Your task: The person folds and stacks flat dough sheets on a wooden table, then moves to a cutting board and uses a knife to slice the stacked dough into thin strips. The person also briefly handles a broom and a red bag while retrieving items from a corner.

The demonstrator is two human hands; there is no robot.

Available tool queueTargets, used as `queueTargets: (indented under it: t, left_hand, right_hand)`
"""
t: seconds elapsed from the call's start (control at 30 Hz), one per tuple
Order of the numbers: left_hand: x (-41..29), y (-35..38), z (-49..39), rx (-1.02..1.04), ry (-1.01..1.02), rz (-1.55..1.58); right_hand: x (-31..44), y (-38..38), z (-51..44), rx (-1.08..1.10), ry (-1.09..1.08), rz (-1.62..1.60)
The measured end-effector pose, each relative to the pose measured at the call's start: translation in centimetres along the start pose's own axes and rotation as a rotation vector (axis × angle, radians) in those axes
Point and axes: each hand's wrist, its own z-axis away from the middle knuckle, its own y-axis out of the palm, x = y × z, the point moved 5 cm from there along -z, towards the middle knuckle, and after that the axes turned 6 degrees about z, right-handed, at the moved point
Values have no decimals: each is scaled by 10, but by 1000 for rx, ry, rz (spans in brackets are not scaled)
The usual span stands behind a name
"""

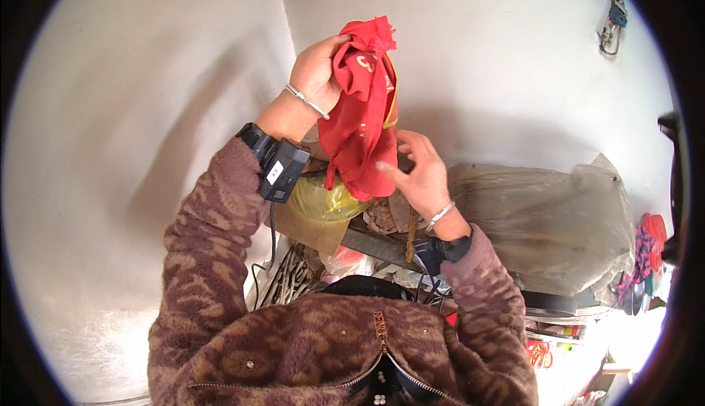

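A red cloth with pale printed characters, a yellow-edged part and a frayed top hangs bunched in front of me. My left hand grips its upper left side, the fingers partly hidden behind the fabric. At the lower right of the cloth is my right hand, its thumb and fingers apart; the thumb tip is at the cloth's edge, and whether it touches cannot be told. Below the cloth lies a yellow plastic bag by a piece of brown cardboard.
Grayish plastic sheeting covers something bulky at the right. Thin sticks are piled beneath the cardboard. White walls meet behind the cloth, and a metal fixture is on the right wall. Red and patterned cloths hang at the far right.
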Motion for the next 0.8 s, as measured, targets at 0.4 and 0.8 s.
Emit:
queueTargets:
  t: [0.4,0.8]
  left_hand:
    - [27,-11,-14,-52,-222,-545]
    - [81,-2,-41,306,-104,-1563]
  right_hand:
    - [-105,-92,-37,-301,410,-374]
    - [-108,-142,-14,-226,454,-460]
